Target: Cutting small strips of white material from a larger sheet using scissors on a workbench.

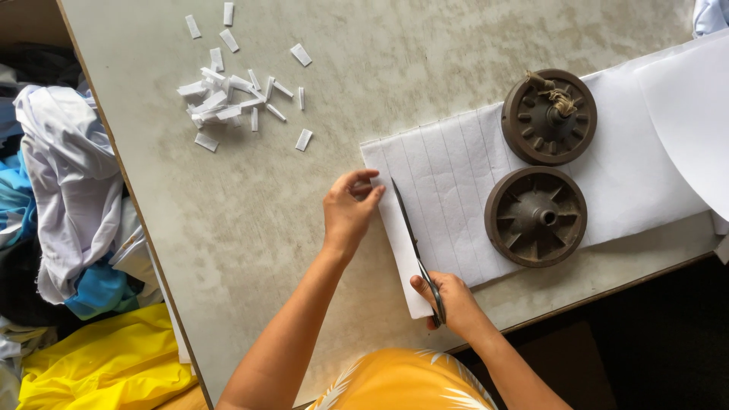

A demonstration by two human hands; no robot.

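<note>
hands [349, 209] pinch sheet [456, 182] (scissors [416, 250] open)

1 head-worn view, looking steeply down, close over table [250, 228], near edge included

Broad bare stretches of the mottled grey tabletop [250, 220] lay open left of the white lined fabric strip [463, 205]. A scatter of small white cut fabric pieces [228, 102] crowded the far left part. Two dark brown round ribbed wheel weights [536, 216] stood on the strip, near each other, blocking the way rightward. A curled white paper sheet [687, 114] covered the far right edge.
</note>
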